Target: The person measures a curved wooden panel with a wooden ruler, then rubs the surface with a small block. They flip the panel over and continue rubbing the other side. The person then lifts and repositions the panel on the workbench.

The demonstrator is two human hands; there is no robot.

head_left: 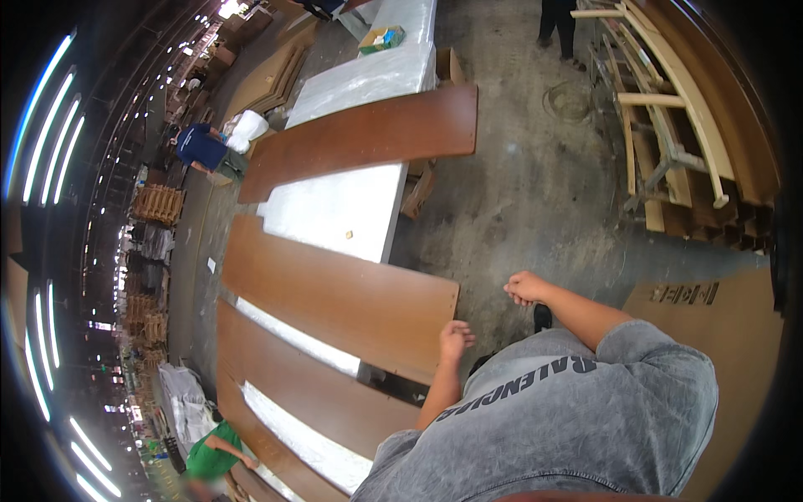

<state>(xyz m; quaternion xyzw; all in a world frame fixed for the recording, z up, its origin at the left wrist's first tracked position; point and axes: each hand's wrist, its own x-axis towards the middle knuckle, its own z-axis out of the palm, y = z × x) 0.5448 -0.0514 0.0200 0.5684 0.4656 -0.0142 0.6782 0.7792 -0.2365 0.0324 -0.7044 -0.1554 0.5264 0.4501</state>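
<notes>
grey concrete floor (519,197), seen from above, running between a workbench and stacked timber. long workbench (355,197), its top sheathed in glossy white wrapping, extending from the lower centre toward the upper edge of the view. nearest brown panel (343,293), lying flat across the bench, its right end just beside the left hand and its left end toward the aisle; a reddish-brown panel (368,130) lies beyond it, and a third panel (309,376) on the nearer side. brown cardboard sheet (719,343), at the right, behind the wearer's right arm. wooden rack (661,100), upper right, with pale bars and brown boards. two co-workers, on the far side of the bench: one in a dark blue top (199,146), one in a green top (209,452). left hand (456,339), at the panel's right end, fingers half curled and slightly parted, nothing visible in them; contact with the edge cannot be told. right hand (524,288), above the floor, fingers loosely bent inward; whether they enclose anything cannot be told. small tan piece (350,235), on the white wrapping.
</notes>
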